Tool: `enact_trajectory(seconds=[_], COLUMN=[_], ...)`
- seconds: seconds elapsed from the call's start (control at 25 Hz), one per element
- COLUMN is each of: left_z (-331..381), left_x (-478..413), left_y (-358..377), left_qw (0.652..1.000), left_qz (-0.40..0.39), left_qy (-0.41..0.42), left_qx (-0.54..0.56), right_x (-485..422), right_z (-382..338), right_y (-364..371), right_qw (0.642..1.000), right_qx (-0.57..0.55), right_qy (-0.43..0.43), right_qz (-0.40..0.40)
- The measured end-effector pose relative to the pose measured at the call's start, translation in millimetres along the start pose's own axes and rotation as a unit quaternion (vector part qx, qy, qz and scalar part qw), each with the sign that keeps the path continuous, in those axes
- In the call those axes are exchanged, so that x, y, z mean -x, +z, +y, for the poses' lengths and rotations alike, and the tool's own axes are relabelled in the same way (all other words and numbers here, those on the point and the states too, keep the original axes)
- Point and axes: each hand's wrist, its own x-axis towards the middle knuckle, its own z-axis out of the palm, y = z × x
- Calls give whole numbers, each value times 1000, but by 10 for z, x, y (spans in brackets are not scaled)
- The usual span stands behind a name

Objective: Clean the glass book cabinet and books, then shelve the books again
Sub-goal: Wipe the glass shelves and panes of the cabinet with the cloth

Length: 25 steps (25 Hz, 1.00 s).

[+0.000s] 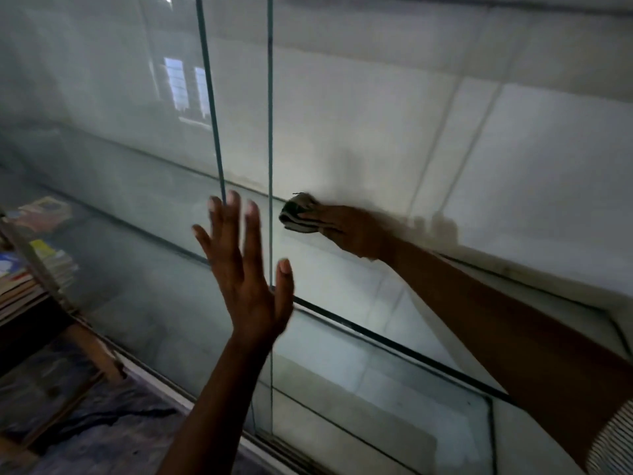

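Glass fills most of the view: a tall, clear glass book cabinet (376, 337) with thin green-edged sliding panes and a white back panel (513, 132). The person's left hand (246, 269) is raised near the middle, fingers straight and spread wide, palm toward the vertical edge of a sliding glass pane (120, 166); blur makes it hard to tell whether the palm touches the glass. To the right and farther in, the right hand (356, 231) reaches inside the cabinet and grips a folded, grey-brown striped cloth (296, 214), fingers closed over it, holding it at the back panel just above a glass shelf (342, 265). A striped sleeve (613, 440) shows at the lower right corner. Far left, outside the cabinet, a stack of colourful books (30, 279) lies on a wooden stand (92, 351).
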Motion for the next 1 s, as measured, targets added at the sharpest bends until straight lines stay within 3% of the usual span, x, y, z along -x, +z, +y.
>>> enact_trajectory(seconds=[0.08, 0.2, 0.48, 0.64, 0.68, 0.76, 0.84, 0.92, 1.0], left_z=[237, 336, 378, 461, 474, 482, 464, 439, 413], left_x=[313, 606, 361, 76, 24, -41, -37, 6, 29], left_y=[-29, -12, 36, 302, 412, 633, 783, 848, 848], left_qw=[996, 985, 969, 931, 911, 857, 804, 759, 745], left_qz=[-66, -146, -214, -338, -388, -489, -575, -638, -653], left_qy=[41, 22, -6, 73, 99, 137, 135, 130, 136], left_qx=[48, 92, 123, 115, 103, 85, 65, 23, 10], right_x=[226, 661, 1793, 2284, 2352, 2404, 2443, 2498, 2555], right_z=[-83, -325, -817, -1025, -1085, -1063, -781, -429, -179], right_y=[-75, -191, -284, -494, -593, -824, -1037, -1146, -1026], right_qw=[999, 999, 997, 990, 979, 933, 875, 817, 773], right_qx=[-20, -12, 5, -64, -110, -144, -45, 91, 163], right_qy=[27, 49, 63, 109, 155, 275, 396, 501, 561], right_qz=[19, 20, 53, 67, 79, 180, 273, 269, 246])
